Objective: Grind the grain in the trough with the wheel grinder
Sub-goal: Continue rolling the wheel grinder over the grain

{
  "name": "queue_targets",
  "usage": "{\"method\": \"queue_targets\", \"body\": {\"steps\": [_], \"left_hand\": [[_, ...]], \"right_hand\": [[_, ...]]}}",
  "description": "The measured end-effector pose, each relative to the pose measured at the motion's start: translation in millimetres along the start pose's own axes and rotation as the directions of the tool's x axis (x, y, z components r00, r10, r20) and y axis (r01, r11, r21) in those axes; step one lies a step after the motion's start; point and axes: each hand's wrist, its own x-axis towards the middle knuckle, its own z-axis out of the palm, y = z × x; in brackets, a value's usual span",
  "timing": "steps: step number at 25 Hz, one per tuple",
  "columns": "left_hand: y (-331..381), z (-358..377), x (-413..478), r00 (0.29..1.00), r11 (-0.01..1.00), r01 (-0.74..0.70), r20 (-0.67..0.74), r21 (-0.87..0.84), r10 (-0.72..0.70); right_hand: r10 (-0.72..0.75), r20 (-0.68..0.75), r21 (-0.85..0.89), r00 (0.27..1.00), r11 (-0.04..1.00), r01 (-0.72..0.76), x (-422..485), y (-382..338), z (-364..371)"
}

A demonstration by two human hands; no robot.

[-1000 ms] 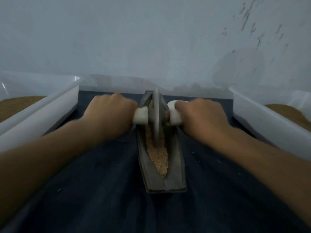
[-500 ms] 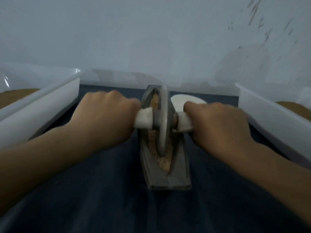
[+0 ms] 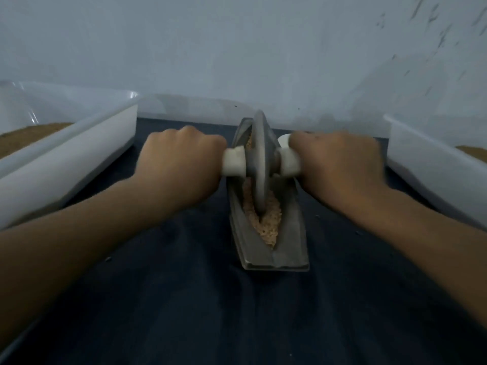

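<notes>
Wheel grinder (image 3: 259,164) has rolled toward the near end since 1.0 s ago. It stands upright about midway along the trough (image 3: 290,233), with its rim down in the grain (image 3: 268,227). The trough's long axis runs straight away from the person, narrow tip toward the wall, blunt end nearest. It lies on the dark table (image 3: 184,285) between two white tubs (image 3: 66,159). The white handles (image 3: 234,162) lie crosswise. Left hand (image 3: 179,164) and right hand (image 3: 340,164) each grip one, fingers (image 3: 184,134) curled round.
</notes>
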Motion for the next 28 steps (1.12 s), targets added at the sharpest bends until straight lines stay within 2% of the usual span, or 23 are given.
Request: {"method": "queue_targets", "body": {"steps": [2,3,4,6,8,10,12,13,14,15,16,18,20,23,24,26,28], "left_hand": [[7.6,-1.2,36.6,0.988,0.993,0.118,0.106,-0.023,-0.115],[9.4,-1.7,49.2,0.982,0.992,0.125,0.143,0.005,-0.124],[9.0,-3.0,51.6,0.986,0.995,0.100,0.134,0.008,-0.100],[2.0,-2.1,18.1,1.000,0.999,-0.020,0.017,0.033,0.020],[-5.3,1.8,-9.4,0.993,0.997,-0.059,-0.096,0.043,0.063],[-2.9,3.2,8.9,1.000,1.000,-0.024,-0.016,0.002,0.024],[8.3,-4.6,47.7,0.993,0.996,0.093,0.078,-0.008,-0.092],[12.0,-4.7,60.4,0.987,0.994,0.101,0.120,0.028,-0.104],[10.3,-4.4,63.8,0.986,0.996,0.081,0.142,0.047,-0.086],[4.6,-3.7,51.2,0.994,0.999,0.018,0.110,0.050,-0.024],[-1.9,-3.2,26.2,0.998,0.997,-0.044,0.041,0.059,0.041],[-8.1,-1.8,-9.5,0.986,0.992,-0.097,-0.130,0.077,0.106],[-5.3,-0.2,-1.2,0.995,0.996,-0.078,-0.063,0.034,0.080],[5.9,3.1,51.0,0.987,0.995,0.096,0.124,0.038,-0.100],[2.8,3.7,55.1,0.984,0.996,0.088,0.156,0.029,-0.091],[-6.9,3.6,21.6,0.998,0.999,-0.043,0.051,0.013,0.043],[-10.3,4.0,-10.5,0.990,0.995,-0.089,-0.109,0.035,0.092]], "right_hand": [[0.083,0.182,0.075,0.980,0.992,-0.097,32.0,-3.0,11.0],[0.109,0.271,0.048,0.956,0.991,-0.127,40.1,-0.6,13.6],[0.092,0.278,0.065,0.956,0.991,-0.114,39.1,3.8,13.1],[-0.005,0.114,0.055,0.993,0.998,-0.001,2.8,8.9,4.0],[-0.037,-0.067,0.000,0.997,0.999,0.037,-18.6,5.6,1.6],[0.008,0.008,0.032,1.000,0.999,-0.008,2.2,1.9,8.7],[0.129,0.232,0.123,0.964,0.979,-0.161,34.2,2.0,14.7],[0.149,0.327,0.106,0.933,0.976,-0.193,41.5,2.7,15.5],[0.130,0.323,0.104,0.937,0.980,-0.172,41.9,5.8,14.9],[0.077,0.241,0.094,0.967,0.990,-0.102,28.1,8.3,10.5],[0.028,0.134,0.082,0.991,0.996,-0.039,6.6,7.5,5.3],[0.019,-0.065,0.057,0.998,0.998,-0.015,-23.0,5.5,0.7],[0.036,-0.046,0.078,0.998,0.996,-0.033,-13.5,1.5,4.9],[0.111,0.259,0.055,0.960,0.990,-0.129,35.8,1.1,10.1],[0.084,0.279,0.058,0.957,0.993,-0.104,39.1,3.4,9.4],[0.012,0.176,0.045,0.984,0.999,-0.021,10.1,5.5,-0.5],[0.006,-0.050,0.001,0.999,1.000,-0.006,-15.3,3.1,-5.1]]}}
